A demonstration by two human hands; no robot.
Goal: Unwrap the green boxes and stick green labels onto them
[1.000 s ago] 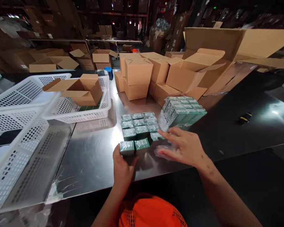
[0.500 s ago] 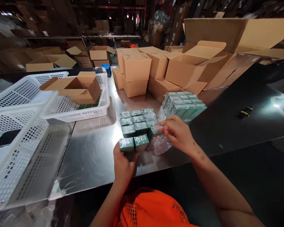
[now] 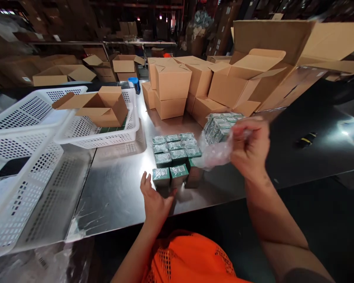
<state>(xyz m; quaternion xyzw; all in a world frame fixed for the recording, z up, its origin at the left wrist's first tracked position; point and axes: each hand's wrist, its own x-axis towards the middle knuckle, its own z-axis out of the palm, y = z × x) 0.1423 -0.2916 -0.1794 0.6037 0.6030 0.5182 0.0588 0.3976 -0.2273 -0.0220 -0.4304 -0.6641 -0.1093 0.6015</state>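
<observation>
Several small green boxes (image 3: 178, 175) with clear film on their tops stand in rows on the metal table. My left hand (image 3: 157, 202) is at the near left corner of the front boxes, fingers spread and holding nothing. My right hand (image 3: 252, 145) is raised at the right, its fingers pinched on a crumpled piece of clear plastic wrap (image 3: 216, 154). The wrap trails left toward the boxes; whether it still touches them I cannot tell. Behind it sits a film-wrapped block of green boxes (image 3: 216, 127), partly hidden by my right hand.
White perforated baskets (image 3: 98, 140) stand at the left, one with an open carton (image 3: 106, 108) in it. Closed brown cartons (image 3: 172, 84) and a large open carton (image 3: 271, 39) line the back. A blue-and-white roll (image 3: 134, 84) and a black-and-yellow object (image 3: 306, 140) lie farther off.
My right hand has moved up and to the right, pulling the plastic wrap away from the boxes. My left hand has let go of the front boxes and opened.
</observation>
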